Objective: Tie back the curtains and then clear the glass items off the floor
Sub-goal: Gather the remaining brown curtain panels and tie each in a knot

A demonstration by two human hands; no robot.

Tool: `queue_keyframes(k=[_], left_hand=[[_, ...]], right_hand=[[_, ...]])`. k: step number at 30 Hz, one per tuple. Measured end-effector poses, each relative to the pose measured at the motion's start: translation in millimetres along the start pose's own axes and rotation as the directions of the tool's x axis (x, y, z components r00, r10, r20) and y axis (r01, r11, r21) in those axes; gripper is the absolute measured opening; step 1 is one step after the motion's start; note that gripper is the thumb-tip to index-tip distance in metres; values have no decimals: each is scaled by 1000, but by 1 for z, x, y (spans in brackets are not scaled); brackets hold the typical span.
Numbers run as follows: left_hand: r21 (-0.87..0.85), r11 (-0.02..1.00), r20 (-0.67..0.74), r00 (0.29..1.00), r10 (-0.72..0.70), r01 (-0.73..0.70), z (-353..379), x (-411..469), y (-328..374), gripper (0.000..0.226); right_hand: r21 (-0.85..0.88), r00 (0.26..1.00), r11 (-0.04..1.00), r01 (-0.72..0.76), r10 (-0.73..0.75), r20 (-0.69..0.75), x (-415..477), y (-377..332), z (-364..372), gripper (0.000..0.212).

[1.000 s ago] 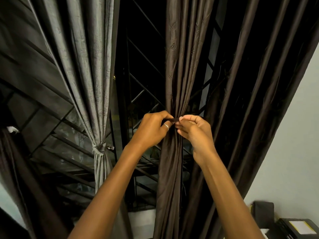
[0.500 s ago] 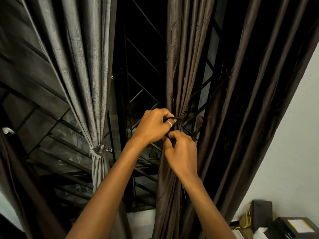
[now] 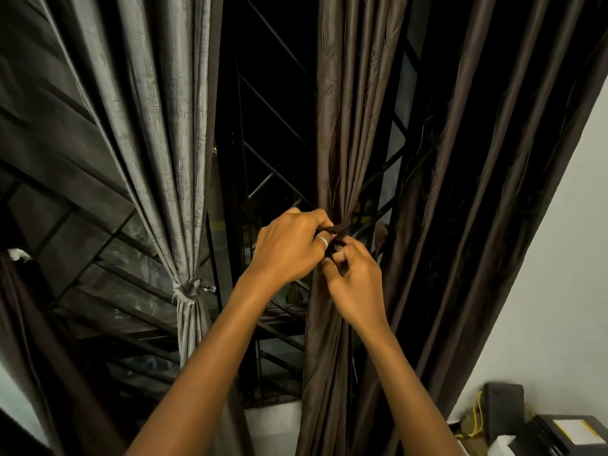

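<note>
A dark brown curtain [image 3: 342, 126] hangs in the middle, gathered into a bundle at hand height. A dark tie strip [image 3: 339, 228] wraps the bundle there. My left hand [image 3: 289, 248], with a ring on one finger, pinches the strip from the left. Just below and to the right, my right hand [image 3: 353, 281] has its fingers curled at the strip's lower end. A grey curtain [image 3: 158, 120] at the left is tied with a knot [image 3: 189, 287]. No glass items are in view.
A dark window with a metal grille [image 3: 263, 179] lies behind the curtains. More brown curtain folds [image 3: 477, 192] hang at the right, beside a white wall [image 3: 559, 274]. Dark boxes and a yellow cable [image 3: 506, 419] sit at the bottom right.
My right hand has dropped from level with the left hand to just below it, fingers now curled under the tie strip. The left hand stays pinched on the strip.
</note>
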State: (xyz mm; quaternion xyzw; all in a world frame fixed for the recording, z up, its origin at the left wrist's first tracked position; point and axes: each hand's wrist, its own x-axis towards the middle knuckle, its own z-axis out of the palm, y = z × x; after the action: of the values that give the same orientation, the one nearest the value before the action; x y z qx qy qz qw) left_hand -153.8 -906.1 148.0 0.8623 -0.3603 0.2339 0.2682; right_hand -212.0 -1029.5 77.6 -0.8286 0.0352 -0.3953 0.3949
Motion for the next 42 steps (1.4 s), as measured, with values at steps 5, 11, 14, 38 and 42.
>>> queue_keyframes(k=[5, 11, 14, 38, 42], left_hand=[[-259, 966, 170, 984, 57, -11, 3, 0, -16, 11], [-387, 922, 222, 970, 95, -2, 0, 4, -31, 13], [-334, 941, 201, 971, 126, -53, 3, 4, -31, 17], [-268, 952, 83, 981, 176, -148, 13, -15, -19, 11], [-298, 947, 78, 986, 149, -120, 13, -16, -20, 11]], right_hand=[[337, 981, 923, -185, 152, 122, 11, 15, -9, 17], [261, 992, 960, -104, 83, 90, 16, 18, -27, 5], [41, 981, 981, 191, -192, 16, 16, 10, -34, 9], [-311, 892, 841, 442, -448, 57, 63, -4, -39, 30], [-326, 868, 814, 481, -494, 48, 65, 0, -36, 24]])
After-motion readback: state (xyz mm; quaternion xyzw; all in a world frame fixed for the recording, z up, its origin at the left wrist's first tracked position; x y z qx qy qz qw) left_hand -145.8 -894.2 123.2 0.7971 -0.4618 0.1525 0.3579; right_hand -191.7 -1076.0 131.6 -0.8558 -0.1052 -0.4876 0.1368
